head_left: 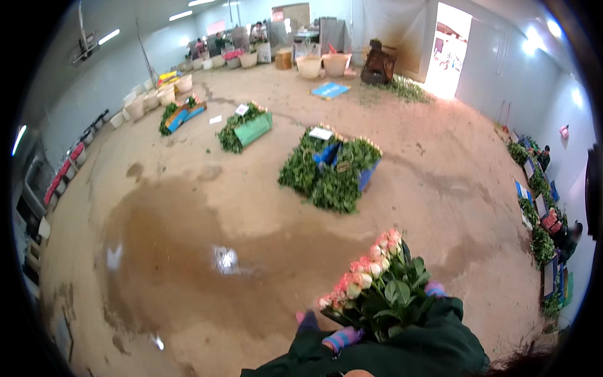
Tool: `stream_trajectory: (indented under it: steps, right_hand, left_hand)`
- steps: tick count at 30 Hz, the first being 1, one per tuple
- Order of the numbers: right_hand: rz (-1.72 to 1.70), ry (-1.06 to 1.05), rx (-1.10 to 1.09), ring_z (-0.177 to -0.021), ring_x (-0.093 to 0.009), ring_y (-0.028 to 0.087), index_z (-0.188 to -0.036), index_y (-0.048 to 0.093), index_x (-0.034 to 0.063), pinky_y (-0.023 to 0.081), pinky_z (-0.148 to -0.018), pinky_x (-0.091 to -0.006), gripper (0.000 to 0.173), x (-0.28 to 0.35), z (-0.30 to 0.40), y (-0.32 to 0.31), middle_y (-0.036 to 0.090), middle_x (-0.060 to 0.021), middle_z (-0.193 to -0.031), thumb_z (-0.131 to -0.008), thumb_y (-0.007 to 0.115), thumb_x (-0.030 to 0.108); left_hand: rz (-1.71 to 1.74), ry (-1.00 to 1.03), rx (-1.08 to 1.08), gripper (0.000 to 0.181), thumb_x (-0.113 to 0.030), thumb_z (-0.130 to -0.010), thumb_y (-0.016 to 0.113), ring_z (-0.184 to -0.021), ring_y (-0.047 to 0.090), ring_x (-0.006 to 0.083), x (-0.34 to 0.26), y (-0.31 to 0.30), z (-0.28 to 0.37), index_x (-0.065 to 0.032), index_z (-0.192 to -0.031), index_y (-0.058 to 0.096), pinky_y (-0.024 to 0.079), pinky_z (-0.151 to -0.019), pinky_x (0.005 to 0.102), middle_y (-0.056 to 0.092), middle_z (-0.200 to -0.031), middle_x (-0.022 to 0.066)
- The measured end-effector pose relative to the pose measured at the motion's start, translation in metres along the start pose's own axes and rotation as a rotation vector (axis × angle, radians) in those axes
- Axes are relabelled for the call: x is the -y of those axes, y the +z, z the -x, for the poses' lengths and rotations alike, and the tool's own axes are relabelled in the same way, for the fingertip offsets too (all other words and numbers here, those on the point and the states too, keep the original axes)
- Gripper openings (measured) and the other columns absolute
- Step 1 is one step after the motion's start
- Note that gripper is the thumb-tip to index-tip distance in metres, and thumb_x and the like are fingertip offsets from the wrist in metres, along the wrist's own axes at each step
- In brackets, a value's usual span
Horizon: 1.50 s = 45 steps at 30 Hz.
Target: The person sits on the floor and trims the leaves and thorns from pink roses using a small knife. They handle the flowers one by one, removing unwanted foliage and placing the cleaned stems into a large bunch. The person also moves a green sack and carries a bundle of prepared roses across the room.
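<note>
A large bunch of pink and cream roses (363, 273) with dark green leaves is held against my front, blooms pointing up and left. My left hand (346, 337), in a striped purple and blue glove, grips the bunch from its lower side. At the bunch's far right side is my right hand (435, 289), in a similar glove and partly hidden by leaves. Both arms wear dark green sleeves. Farther ahead on the floor, bundles of leafy roses (332, 172) stand together with blue wrapping and a white card among them.
Wet patches (188, 254) darken the floor. More wrapped bundles lie ahead, one in green wrapping (254, 129), another in blue and brown wrapping (188, 114). A flat blue sheet (330, 89) lies farther back. People and flowers line the right wall; tubs (309, 67) stand before the back stations.
</note>
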State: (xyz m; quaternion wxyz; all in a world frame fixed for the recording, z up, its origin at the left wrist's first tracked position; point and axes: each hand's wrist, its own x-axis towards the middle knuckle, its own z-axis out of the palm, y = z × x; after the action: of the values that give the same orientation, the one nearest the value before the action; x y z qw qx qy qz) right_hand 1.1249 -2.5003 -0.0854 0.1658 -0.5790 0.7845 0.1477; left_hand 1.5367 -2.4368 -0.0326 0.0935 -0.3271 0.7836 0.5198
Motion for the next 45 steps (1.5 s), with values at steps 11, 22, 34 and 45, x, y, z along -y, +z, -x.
stream_trajectory:
  steps: [11,22,34,45]
  right_hand:
    - [-0.138,0.333,0.034,-0.098,-0.035,0.064,-0.1,0.071,0.0126,0.052,-0.079,-0.0461,0.038,0.129,-0.13,-0.033,0.068,-0.0153,-0.104,-0.086,0.053,0.042]
    - [0.0,0.117,-0.029,-0.097,-0.032,0.064,-0.106,0.067,0.0111,0.053,-0.081,-0.044,0.03,0.39,-0.341,-0.166,0.068,-0.0133,-0.103,-0.085,0.052,0.026]
    - [0.247,-0.013,-0.111,-0.087,-0.032,0.066,-0.088,0.071,0.0115,0.053,-0.072,-0.0427,0.024,0.643,-0.529,-0.245,0.069,-0.0141,-0.091,-0.079,0.057,0.029]
    - [-0.176,0.393,-0.021,-0.093,-0.032,0.064,-0.098,0.069,0.0095,0.052,-0.077,-0.0426,0.03,0.827,-0.64,-0.333,0.068,-0.0131,-0.103,-0.084,0.055,0.032]
  left_hand:
    - [0.243,-0.199,-0.009,0.082,-0.063,-0.093,0.022,-0.098,0.06,0.0439,0.133,-0.263,0.035,0.0046,-0.094,0.068,0.043,-0.092,0.047,0.065,-0.096,0.028]
    - [0.367,-0.254,0.011,0.071,-0.063,-0.092,0.031,-0.078,0.063,0.0372,0.288,-0.542,0.036,-0.0066,-0.085,0.074,0.046,-0.082,0.0423,0.067,-0.081,0.0194]
    - [0.446,-0.098,0.038,0.064,-0.053,-0.094,0.032,-0.082,0.065,0.0366,0.477,-0.828,0.052,0.0004,-0.088,0.068,0.048,-0.08,0.0443,0.068,-0.08,0.0193]
    - [0.327,-0.248,0.16,0.073,-0.058,-0.095,0.028,-0.081,0.065,0.0375,0.612,-1.078,0.046,-0.0008,-0.076,0.07,0.046,-0.084,0.0445,0.067,-0.077,0.0201]
